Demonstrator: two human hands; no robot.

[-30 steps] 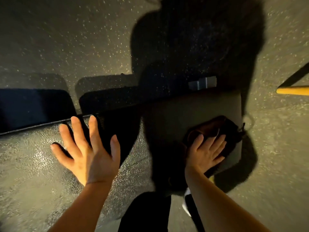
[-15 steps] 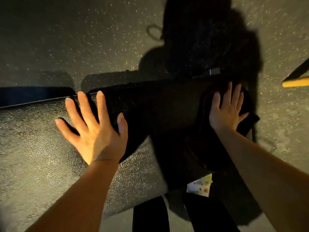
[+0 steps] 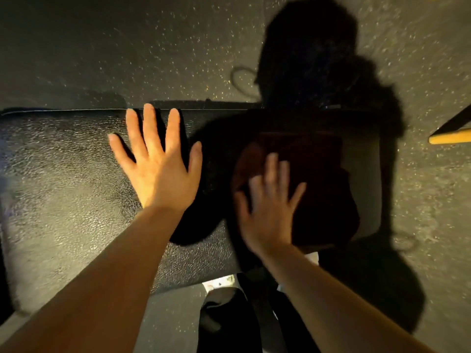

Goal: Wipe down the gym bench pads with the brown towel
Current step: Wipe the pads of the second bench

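Pressing flat, my left hand [image 3: 159, 169] spreads its fingers near the bench pad's [image 3: 58, 189] far edge; my right hand [image 3: 267, 210], fingers straight, pins the brown towel [image 3: 321, 189] near the pad's right end.

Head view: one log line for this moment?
step: wiping | left hand: flat on bench pad | right hand: flat, pressing brown towel | blur: right hand

Black textured bench pad [image 3: 63, 200] on speckled floor [image 3: 127, 47], brown towel [image 3: 318, 179] atop.
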